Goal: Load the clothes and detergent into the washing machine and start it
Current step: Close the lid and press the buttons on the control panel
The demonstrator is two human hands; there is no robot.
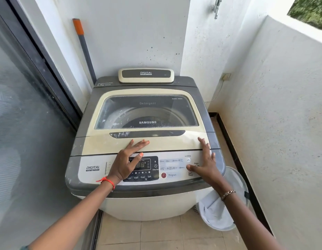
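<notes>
washing machine (145, 141) is a top-loader, sits in the corner of a narrow balcony, hard against the back wall (138, 33). lid (147, 112) is down flat; through its glass the drum shows, can't tell if any clothes are in there

left hand (128, 160) lies flat, fingers spread, tips on the lid's front edge, palm over the control panel (172, 168). right hand (206, 164) same posture at the lid's right front corner, thumb close to the start/pause button. both hands are flat and grip nothing

my read: either lid about to be lifted for loading, or just closed and start comes next. can't say which. display shows faint digits; whether the power is on isn't clear. no detergent container visible

next move: if opening, fingertips need to hook the recess under the lid's dark handle strip (147, 133) and fold upward; if starting, right thumb is nearest the button

around it: white basket (227, 212) on the tile floor (156, 233) just beside the machine's right front corner, pale contents, can't identify. sliding glass door (21, 123) on the left, orange-tipped pole (84, 49) leaning in the back corner, low parapet wall (282, 87) on the right
</notes>
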